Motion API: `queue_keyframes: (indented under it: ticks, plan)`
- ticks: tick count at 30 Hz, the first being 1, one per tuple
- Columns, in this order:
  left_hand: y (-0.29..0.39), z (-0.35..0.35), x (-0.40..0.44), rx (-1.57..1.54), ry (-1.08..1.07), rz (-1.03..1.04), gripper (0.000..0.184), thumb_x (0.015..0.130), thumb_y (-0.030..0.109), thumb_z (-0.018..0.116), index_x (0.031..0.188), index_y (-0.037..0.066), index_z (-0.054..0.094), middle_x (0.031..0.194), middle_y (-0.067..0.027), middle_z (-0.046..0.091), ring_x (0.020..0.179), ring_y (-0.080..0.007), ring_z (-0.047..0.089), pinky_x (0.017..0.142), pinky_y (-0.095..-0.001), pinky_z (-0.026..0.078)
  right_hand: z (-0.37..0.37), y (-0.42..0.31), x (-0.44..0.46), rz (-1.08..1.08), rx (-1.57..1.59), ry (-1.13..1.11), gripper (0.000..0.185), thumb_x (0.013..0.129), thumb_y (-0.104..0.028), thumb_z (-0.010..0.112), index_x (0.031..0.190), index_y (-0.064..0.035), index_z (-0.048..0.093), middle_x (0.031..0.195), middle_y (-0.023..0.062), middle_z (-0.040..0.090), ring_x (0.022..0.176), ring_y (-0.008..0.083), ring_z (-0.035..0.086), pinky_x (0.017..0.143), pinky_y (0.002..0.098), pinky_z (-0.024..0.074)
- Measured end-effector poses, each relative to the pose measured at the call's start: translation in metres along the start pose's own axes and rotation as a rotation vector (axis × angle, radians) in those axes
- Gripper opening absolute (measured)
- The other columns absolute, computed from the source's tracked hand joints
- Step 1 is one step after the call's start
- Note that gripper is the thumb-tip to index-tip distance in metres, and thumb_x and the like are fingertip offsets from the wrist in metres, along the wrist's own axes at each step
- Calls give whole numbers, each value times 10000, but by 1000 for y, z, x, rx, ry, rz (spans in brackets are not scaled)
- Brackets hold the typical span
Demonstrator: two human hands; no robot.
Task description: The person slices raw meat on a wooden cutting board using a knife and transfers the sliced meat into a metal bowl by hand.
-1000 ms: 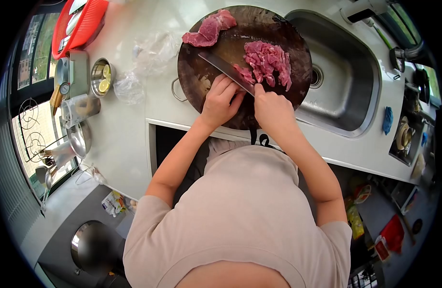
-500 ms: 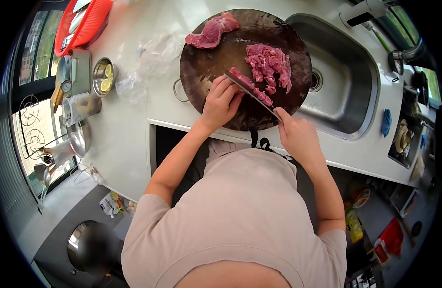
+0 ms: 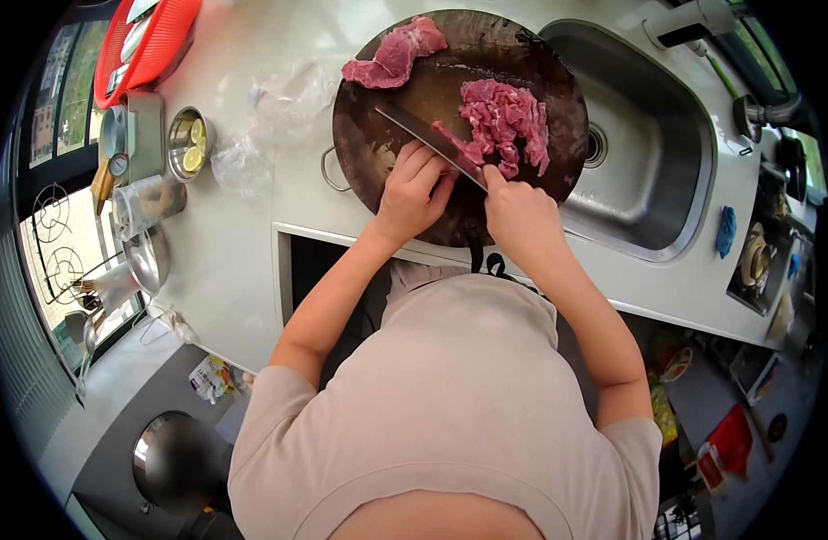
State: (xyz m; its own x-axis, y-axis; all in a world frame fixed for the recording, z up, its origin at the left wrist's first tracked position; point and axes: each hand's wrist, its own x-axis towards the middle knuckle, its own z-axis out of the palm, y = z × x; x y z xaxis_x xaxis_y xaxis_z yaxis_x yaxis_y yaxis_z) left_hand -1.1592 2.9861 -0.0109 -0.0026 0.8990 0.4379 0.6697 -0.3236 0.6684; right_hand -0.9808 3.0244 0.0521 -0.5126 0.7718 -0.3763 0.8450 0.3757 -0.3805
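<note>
A round dark cutting board [image 3: 369, 135] lies on the counter. My right hand [image 3: 522, 214] is closed round the handle of a knife [image 3: 427, 139], whose blade slants up and left across the board. Against the near side of the blade rests my left hand [image 3: 414, 191], fingers bent and pressed together; whatever is under its fingertips is hidden. Just beyond the blade, strips of cut meat join a pile of sliced meat [image 3: 504, 117] right of the board's centre. A larger uncut piece of meat [image 3: 396, 56] lies at the board's upper left.
The steel sink [image 3: 648, 171] adjoins the board on the right, with a blue cloth [image 3: 726, 231] beyond it. To the left are a clear plastic bag [image 3: 243, 166], a steel bowl of lemon slices [image 3: 188, 162] and a red basket [image 3: 166, 45]. A pan [image 3: 175, 463] stands at lower left.
Since half a second ago, my right hand and the knife have moved up and left, so the blade reaches past my left fingers again. My left hand has hardly moved.
</note>
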Motion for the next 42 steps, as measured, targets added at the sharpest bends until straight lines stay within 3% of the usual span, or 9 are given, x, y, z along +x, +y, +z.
queue_keyframes:
  ticks: [2,5,11,16,21,25,30,39,42]
  plan:
    - [0,0,4,-3,14,11,255,726,-52,730,965,0,660,1074,-158,642,1058,-369,590,893,-414,493,3,19,-22,42,-14,-29,265,889,-90,569,1150,-49,548,734,208,674,651,414,662,598,524,529]
    - [3,0,3,-16,33,4,261,741,-45,721,988,4,653,1060,-152,639,1050,-367,587,903,-429,490,-7,24,-48,58,-31,-53,211,867,-52,547,1067,0,509,694,211,668,665,401,698,567,495,554]
    - [2,1,-1,8,-15,40,254,741,-39,721,982,14,659,1049,-131,647,1042,-353,592,899,-415,490,4,-22,26,-72,-38,129,127,863,-54,550,934,47,580,747,229,688,705,399,713,585,439,592]
    - [2,1,2,5,39,74,267,744,-32,734,997,26,673,1056,-116,656,1046,-334,604,911,-406,489,-11,7,-4,29,63,30,155,877,-95,559,973,17,606,797,253,686,792,430,699,716,513,573]
    - [0,0,-4,26,61,74,301,757,-24,724,1042,44,655,1091,-104,635,1049,-331,588,904,-411,494,-29,60,-32,103,355,-108,180,905,-109,540,1009,-3,642,766,250,663,768,442,659,727,520,532]
    - [6,-2,-2,42,85,65,293,755,-26,725,1032,40,655,1098,-108,634,1057,-333,588,910,-411,493,-11,41,-43,44,249,184,203,914,-122,559,1048,4,645,745,235,660,704,428,645,675,526,518]
    - [1,0,-5,58,31,62,251,749,-34,723,983,25,653,1100,-127,634,1062,-348,588,908,-415,493,-22,29,-67,-52,61,24,240,921,-96,522,1145,-32,577,725,173,674,669,382,667,627,502,525]
    - [-2,2,-1,-32,14,-49,225,736,-44,723,940,13,648,1068,-148,632,1051,-366,591,893,-425,492,-14,-9,8,-77,35,-13,170,886,-64,521,1026,27,551,751,244,684,719,404,709,636,491,578]
    - [-2,1,-1,-39,-6,-50,232,735,-47,723,946,9,646,1070,-151,632,1051,-363,592,890,-423,493,-9,-9,12,-59,13,-3,182,881,-72,532,1040,17,539,747,230,686,699,397,708,610,482,576]
